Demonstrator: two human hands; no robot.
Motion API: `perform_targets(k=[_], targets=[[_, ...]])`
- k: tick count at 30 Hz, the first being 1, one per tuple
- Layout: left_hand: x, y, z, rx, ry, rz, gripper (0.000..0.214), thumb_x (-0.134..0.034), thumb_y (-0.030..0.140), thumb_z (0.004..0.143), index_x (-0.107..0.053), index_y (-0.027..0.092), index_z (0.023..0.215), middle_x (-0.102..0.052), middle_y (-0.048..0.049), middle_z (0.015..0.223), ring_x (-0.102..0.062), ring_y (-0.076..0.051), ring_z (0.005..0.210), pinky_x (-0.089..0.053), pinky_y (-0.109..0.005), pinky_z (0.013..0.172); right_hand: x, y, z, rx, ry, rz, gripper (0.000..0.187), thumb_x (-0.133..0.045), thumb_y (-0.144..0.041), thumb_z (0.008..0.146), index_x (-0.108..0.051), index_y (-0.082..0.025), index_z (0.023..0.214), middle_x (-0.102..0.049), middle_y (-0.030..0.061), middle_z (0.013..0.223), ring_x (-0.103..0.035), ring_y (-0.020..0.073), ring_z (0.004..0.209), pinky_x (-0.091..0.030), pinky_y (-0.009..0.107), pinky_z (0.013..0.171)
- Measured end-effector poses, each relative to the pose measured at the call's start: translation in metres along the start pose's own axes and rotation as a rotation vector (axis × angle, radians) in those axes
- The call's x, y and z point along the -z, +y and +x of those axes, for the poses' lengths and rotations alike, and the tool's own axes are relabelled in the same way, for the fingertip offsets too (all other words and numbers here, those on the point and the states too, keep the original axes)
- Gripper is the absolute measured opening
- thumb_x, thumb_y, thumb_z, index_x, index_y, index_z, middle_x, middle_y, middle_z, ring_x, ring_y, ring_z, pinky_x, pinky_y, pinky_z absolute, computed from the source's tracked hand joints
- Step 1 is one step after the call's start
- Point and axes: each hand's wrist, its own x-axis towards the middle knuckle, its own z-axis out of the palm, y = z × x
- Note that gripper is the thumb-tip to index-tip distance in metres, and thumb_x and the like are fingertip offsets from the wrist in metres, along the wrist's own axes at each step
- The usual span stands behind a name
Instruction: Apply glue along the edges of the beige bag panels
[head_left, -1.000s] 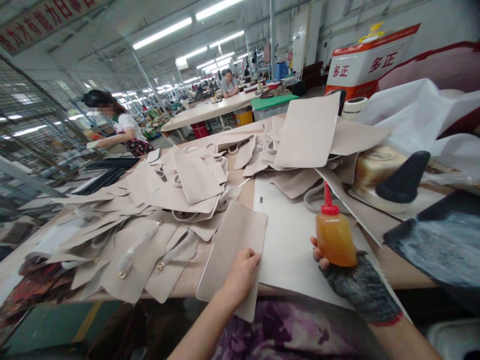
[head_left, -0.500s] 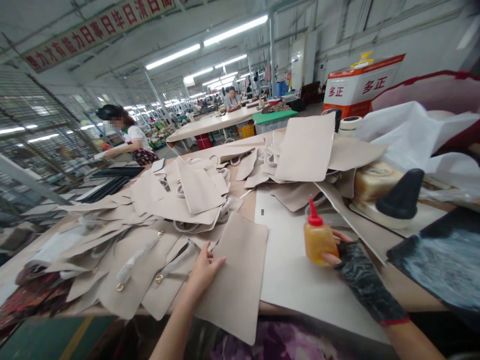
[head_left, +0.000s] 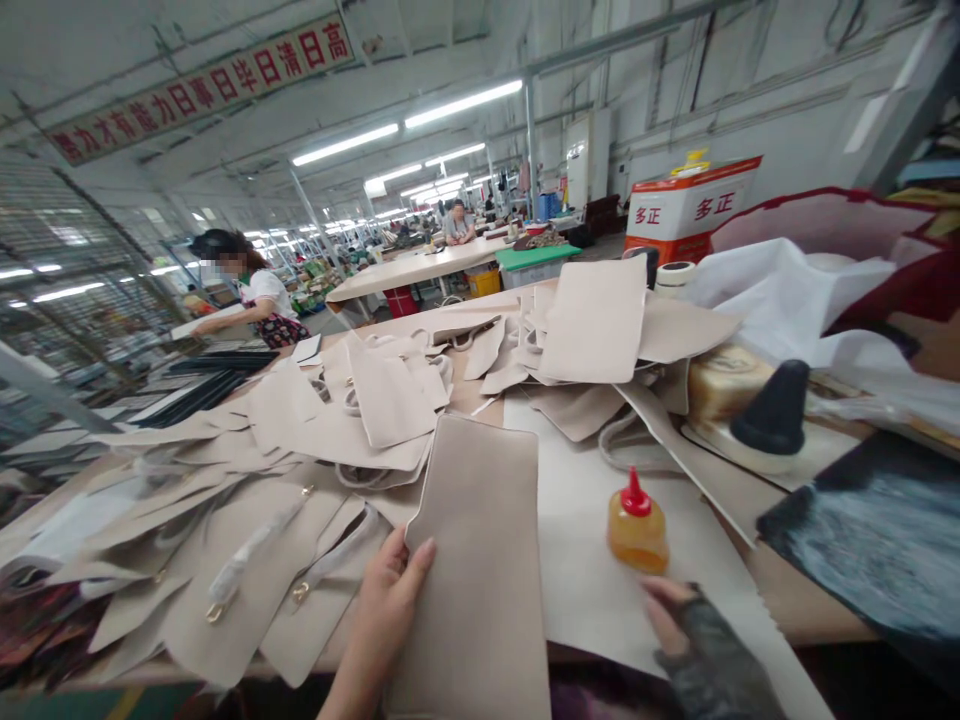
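Note:
A beige leather-like panel point(head_left: 480, 570) is tilted up at the table's near edge. My left hand point(head_left: 394, 595) grips its left edge, thumb on the face and fingers behind. To the right, a squeeze bottle point(head_left: 637, 530) with a red nozzle and amber liquid stands on a white sheet point(head_left: 577, 480). My right hand point(head_left: 679, 625), in a dark fingerless sleeve, is just in front of the bottle and apart from it. Its fingers are stretched and slightly blurred, with nothing in them.
Beige bag pieces point(head_left: 262, 540) with handles and gold hardware cover the left. More panels point(head_left: 592, 320) are stacked at the back. A black cone-shaped object point(head_left: 772, 415) and a smeared dark board point(head_left: 870, 530) lie right. A co-worker point(head_left: 255, 290) stands at far left.
My right hand has let go of the bottle, now standing on the white sheet, and drawn back toward me. My left hand has taken hold of the panel and raised it.

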Motion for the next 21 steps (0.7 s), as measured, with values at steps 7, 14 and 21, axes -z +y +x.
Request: perform_targets(k=[7, 14, 21], targets=[[-0.018, -0.007, -0.017, -0.131, 0.146, 0.307, 0.054, -0.055, 0.055, 0.078, -0.057, 0.014, 0.115, -0.067, -0.0134, 0.110, -0.062, -0.029, 0.102, -0.051, -0.040, 0.087, -0.054, -0.068, -0.009, 0.069, -0.405, 0.385, 0.043, -0.059, -0.042, 0.078, -0.063, -0.016, 0.112, -0.070, 0.0102, 0.096, -0.066, 0.0225, 0.080, -0.056, 0.033, 0.073], [-0.026, -0.025, -0.031, -0.212, 0.278, 0.404, 0.051, -0.047, 0.056, 0.083, -0.059, 0.019, 0.116, -0.065, -0.0094, 0.117, -0.061, -0.027, 0.107, -0.052, -0.036, 0.089, -0.058, -0.099, 0.000, 0.069, -0.324, 0.315, 0.037, -0.058, -0.041, 0.074, -0.059, -0.016, 0.102, -0.060, 0.0018, 0.070, -0.061, 0.0192, 0.064, -0.053, 0.031, 0.062], [-0.036, -0.047, -0.038, -0.308, 0.333, 0.418, 0.046, -0.044, 0.056, 0.085, -0.062, 0.025, 0.114, -0.068, -0.0047, 0.114, -0.061, -0.026, 0.109, -0.053, -0.036, 0.088, -0.064, -0.115, 0.018, 0.093, -0.394, 0.360, 0.034, -0.052, -0.048, 0.079, -0.058, -0.019, 0.094, -0.069, 0.0102, 0.089, -0.065, 0.0251, 0.085, -0.053, 0.035, 0.077]])
